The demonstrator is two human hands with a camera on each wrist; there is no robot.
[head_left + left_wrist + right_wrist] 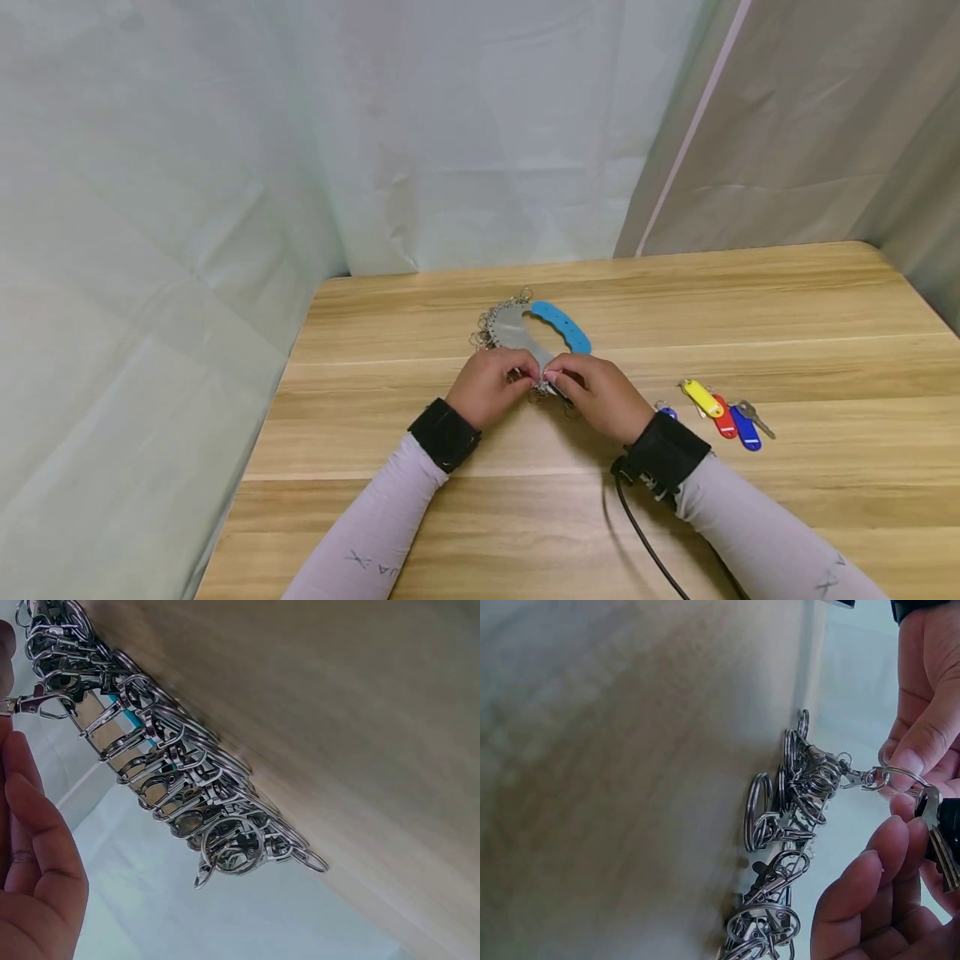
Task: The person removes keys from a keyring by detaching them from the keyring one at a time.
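A silver crescent-shaped plate [513, 327] with a blue grip [561, 325] lies on the table, its outer edge lined with swivel clasps [176, 761] and split rings [765, 922]. Both hands meet at its near end. My left hand [497, 385] pinches a split ring [906, 774] joined to one of the clasps [859, 777]. Close against it, my right hand [600, 393] holds a key [932, 825] with a black tag [951, 817] at that same ring. Fingers partly hide where ring, key and tag join.
To the right of the right hand lie a yellow key tag [702, 398], a red tag [724, 418], a blue tag [746, 428] and a key [754, 417]. Another blue tag [667, 412] is partly hidden by the right wrist. A black cable [637, 533] runs from that wrist.
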